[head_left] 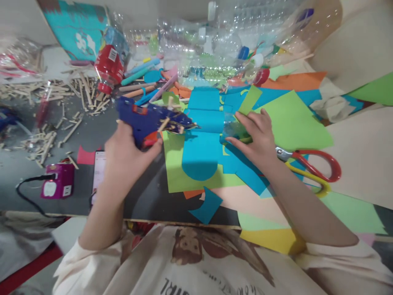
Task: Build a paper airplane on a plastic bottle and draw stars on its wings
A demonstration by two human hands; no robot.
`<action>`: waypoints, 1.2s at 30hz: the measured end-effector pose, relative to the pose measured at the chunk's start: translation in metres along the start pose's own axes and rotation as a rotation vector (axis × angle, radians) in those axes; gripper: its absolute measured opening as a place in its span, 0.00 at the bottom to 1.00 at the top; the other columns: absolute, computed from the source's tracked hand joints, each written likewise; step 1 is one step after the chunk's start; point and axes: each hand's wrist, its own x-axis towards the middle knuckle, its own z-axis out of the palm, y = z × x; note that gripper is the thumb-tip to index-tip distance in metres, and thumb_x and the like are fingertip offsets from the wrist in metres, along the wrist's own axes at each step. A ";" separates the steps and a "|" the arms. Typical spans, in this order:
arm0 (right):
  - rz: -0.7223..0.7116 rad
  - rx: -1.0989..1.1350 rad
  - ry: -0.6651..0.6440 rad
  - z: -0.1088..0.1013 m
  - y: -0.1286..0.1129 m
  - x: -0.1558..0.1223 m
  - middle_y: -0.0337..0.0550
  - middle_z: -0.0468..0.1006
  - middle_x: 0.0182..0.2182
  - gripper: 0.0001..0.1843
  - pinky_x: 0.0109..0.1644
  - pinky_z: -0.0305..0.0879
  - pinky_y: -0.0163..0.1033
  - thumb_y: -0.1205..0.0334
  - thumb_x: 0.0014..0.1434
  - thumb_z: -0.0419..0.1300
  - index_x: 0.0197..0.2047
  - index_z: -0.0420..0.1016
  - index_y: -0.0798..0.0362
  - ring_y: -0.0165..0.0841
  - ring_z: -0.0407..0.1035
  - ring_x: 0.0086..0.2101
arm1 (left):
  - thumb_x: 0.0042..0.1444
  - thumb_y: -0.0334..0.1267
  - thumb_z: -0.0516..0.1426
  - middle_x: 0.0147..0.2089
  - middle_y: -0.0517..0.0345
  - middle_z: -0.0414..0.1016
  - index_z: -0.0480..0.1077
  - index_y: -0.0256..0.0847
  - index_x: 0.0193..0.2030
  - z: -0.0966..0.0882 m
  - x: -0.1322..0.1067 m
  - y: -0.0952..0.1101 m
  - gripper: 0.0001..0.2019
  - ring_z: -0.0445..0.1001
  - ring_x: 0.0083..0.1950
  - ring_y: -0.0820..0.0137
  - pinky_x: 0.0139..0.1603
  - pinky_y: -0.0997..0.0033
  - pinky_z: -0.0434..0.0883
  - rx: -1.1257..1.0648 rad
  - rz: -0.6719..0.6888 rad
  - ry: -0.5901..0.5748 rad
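My left hand (pixel 123 153) is wrapped round the handle of a dark blue hot glue gun (pixel 132 116), its fingers by the red trigger. Bits of wood cling around the gun's front, and its nozzle points right, just over a blue paper cutout (pixel 202 143) with a rounded lower end. My right hand (pixel 256 137) is closed, thumb and fingers about a clear plastic piece (pixel 231 125) at the cutout's right edge. A green paper strip (pixel 250 99) sticks up by its fingertips. Under the cutout lies light green paper (pixel 175 164).
Scissors (pixel 319 164) with red and yellow handles lie beside my right forearm. Clear plastic bottles (pixel 202 53) fill the back. Wood sticks (pixel 87 88), a red-labelled bottle (pixel 110 63), a purple box (pixel 58 180) with a cable and a phone (pixel 98 172) are on the left.
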 end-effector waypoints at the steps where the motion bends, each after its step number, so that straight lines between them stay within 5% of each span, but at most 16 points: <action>1: -0.013 -0.006 0.008 0.000 0.000 0.000 0.50 0.75 0.48 0.32 0.67 0.50 0.67 0.37 0.61 0.54 0.63 0.68 0.43 0.50 0.69 0.54 | 0.49 0.47 0.60 0.40 0.51 0.77 0.68 0.37 0.56 0.004 0.000 0.005 0.28 0.77 0.42 0.55 0.42 0.62 0.72 0.021 0.007 -0.038; 8: -0.004 -0.034 0.010 0.001 -0.001 0.000 0.47 0.76 0.47 0.34 0.67 0.50 0.68 0.31 0.60 0.51 0.60 0.70 0.42 0.49 0.71 0.52 | 0.51 0.44 0.58 0.34 0.54 0.75 0.66 0.42 0.58 0.024 0.001 0.013 0.26 0.78 0.39 0.55 0.40 0.63 0.71 0.012 0.101 -0.040; 18: 0.008 -0.002 -0.020 0.002 0.001 0.000 0.50 0.76 0.49 0.35 0.66 0.51 0.67 0.32 0.60 0.53 0.62 0.69 0.43 0.51 0.69 0.54 | 0.55 0.46 0.55 0.42 0.50 0.74 0.66 0.43 0.54 0.033 -0.004 0.005 0.21 0.76 0.47 0.53 0.46 0.62 0.71 -0.044 0.146 -0.020; 28: -0.003 -0.009 -0.023 0.002 0.002 -0.001 0.51 0.76 0.50 0.36 0.65 0.53 0.66 0.32 0.60 0.52 0.63 0.68 0.44 0.52 0.68 0.55 | 0.53 0.45 0.55 0.38 0.51 0.72 0.66 0.41 0.49 0.034 -0.002 0.008 0.18 0.77 0.43 0.54 0.44 0.62 0.70 0.001 0.136 -0.029; 36: 0.017 -0.018 -0.026 0.003 0.002 -0.001 0.51 0.76 0.50 0.36 0.64 0.56 0.64 0.30 0.60 0.51 0.62 0.69 0.43 0.51 0.68 0.55 | 0.55 0.43 0.55 0.42 0.50 0.73 0.66 0.42 0.53 0.030 -0.006 -0.001 0.19 0.76 0.50 0.52 0.49 0.60 0.70 -0.028 0.125 -0.024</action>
